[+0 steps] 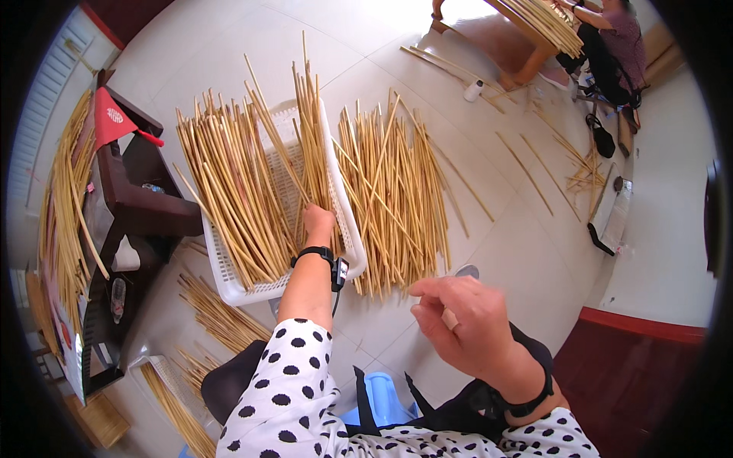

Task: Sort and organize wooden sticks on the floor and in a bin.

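The right hand (458,324) hangs nearest the camera in the lower right of the frame, raised clear of the floor, its fingers curled loosely toward the thumb and clamped on nothing that shows. Above it, at frame centre, the left hand (318,221) reaches into a white plastic basket (229,286); its fingers are buried among the bamboo sticks (237,191) piled there, so whether they are apart or closed cannot be told. A black wrist strap (314,253) circles that arm. Just right of the basket, a second heap of bamboo sticks (393,195) lies fanned out on the pale tiled floor (527,252). A dark wooden chair (141,202) stands at the left. In the upper right, another person (611,46) sits at a wooden table (527,34).
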A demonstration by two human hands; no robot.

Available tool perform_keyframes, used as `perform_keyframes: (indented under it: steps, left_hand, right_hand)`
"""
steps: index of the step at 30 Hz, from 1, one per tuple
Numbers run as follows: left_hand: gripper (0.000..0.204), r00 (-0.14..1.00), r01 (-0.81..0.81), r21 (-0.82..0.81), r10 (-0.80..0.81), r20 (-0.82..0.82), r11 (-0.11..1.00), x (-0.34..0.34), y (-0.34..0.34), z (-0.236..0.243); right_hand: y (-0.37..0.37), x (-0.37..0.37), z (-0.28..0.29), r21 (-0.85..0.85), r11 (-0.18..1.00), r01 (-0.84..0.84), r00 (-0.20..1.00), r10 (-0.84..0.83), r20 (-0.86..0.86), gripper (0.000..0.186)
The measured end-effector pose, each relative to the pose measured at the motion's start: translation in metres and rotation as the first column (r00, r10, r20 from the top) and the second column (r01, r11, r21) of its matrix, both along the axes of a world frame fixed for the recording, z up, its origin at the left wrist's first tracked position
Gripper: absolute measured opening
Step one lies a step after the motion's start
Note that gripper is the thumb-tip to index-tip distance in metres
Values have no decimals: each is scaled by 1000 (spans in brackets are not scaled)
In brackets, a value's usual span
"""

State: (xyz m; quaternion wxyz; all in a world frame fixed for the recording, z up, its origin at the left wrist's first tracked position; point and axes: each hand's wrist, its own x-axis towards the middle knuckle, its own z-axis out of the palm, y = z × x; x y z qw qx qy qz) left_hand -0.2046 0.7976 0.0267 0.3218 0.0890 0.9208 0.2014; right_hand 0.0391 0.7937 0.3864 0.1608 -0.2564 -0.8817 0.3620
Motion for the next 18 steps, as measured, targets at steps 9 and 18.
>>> perform_keyframes:
  steps: [9,18]
  left_hand:
    - [38,992,-116,239,124,-20,964,-16,-18,-31]
    - [20,984,-170,485,172,42,858,-26,-21,-3]
  right_hand:
    - [-1,0,0,44,999,6,997,-2,-76,15]
    - [6,1,-5,57,994,95,987,-86,-138,10]
